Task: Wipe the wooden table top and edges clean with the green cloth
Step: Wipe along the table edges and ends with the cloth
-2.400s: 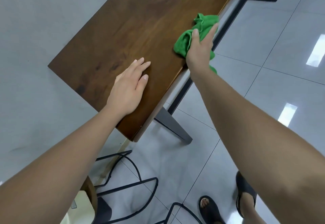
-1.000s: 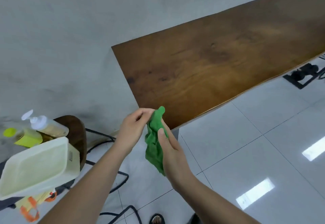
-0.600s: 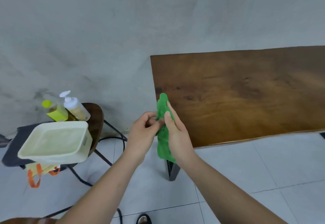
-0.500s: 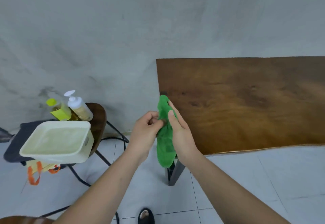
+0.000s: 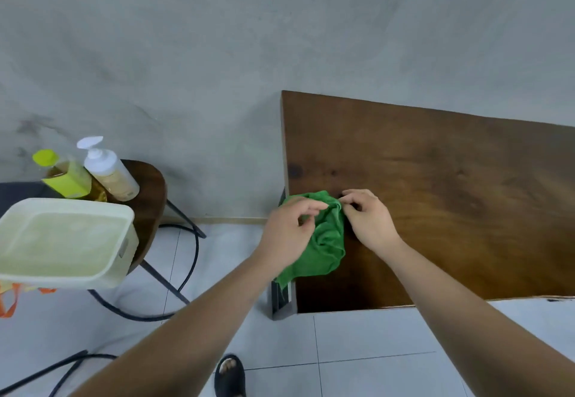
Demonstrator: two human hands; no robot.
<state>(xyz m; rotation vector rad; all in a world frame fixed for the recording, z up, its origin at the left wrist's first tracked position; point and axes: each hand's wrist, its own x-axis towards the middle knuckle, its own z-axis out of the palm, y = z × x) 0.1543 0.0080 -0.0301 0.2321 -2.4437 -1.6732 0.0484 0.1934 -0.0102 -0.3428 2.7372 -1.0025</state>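
- While the person faces its short end, the wooden desk (image 5: pixel 451 194) fills the view from 1 to 4 o'clock. Its far long side lies against the grey wall (image 5: pixel 249 38), so only the near and end edges look reachable.
- A pale tub (image 5: pixel 127 250) of cloudy liquid sits at 9 o'clock, overhanging a dark round stool (image 5: pixel 149 197), probably kept close for rinsing.
- The green cloth (image 5: pixel 323 241) is bunched at centre frame over the desk's short edge, one corner hanging past it at 7 o'clock of the bundle. I cannot tell whether it rests on the wood.
- The left hand (image 5: pixel 287 234), at the cloth's 9 o'clock, and the right hand (image 5: pixel 370 222), at its 2 o'clock, are each clamped by fingertips on the top folds. They are likely regathering it for a fresh face before wiping this end.
- A pump bottle (image 5: pixel 109 175) and a yellow-green bottle (image 5: pixel 65 178) stand behind the tub, at its 12 o'clock.
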